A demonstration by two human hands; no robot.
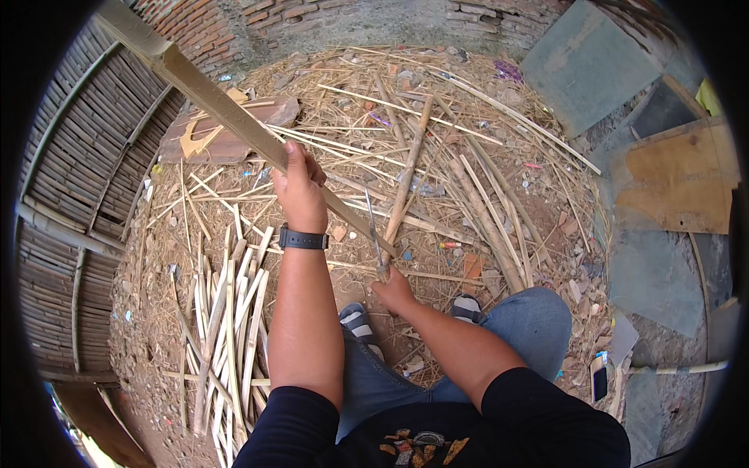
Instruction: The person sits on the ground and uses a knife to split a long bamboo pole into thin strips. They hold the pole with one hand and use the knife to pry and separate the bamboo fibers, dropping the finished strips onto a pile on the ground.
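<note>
A long split bamboo pole (222,113) slants from the upper left down toward the middle. My left hand (299,191) is closed around it, with a dark watch on the wrist. Lower down, my right hand (395,292) grips a long narrow-bladed knife (373,222) by its handle. The blade points away from me, tilted slightly left, close to the pole's lower end. From this angle I cannot tell whether blade and pole touch.
Cut bamboo strips (234,335) lie piled at my left. Bamboo poles (409,168) and litter cover the ground ahead. A woven bamboo wall (66,179) stands left, a brick wall (312,23) behind, grey sheets (589,70) at right. A phone (598,382) lies near my right knee.
</note>
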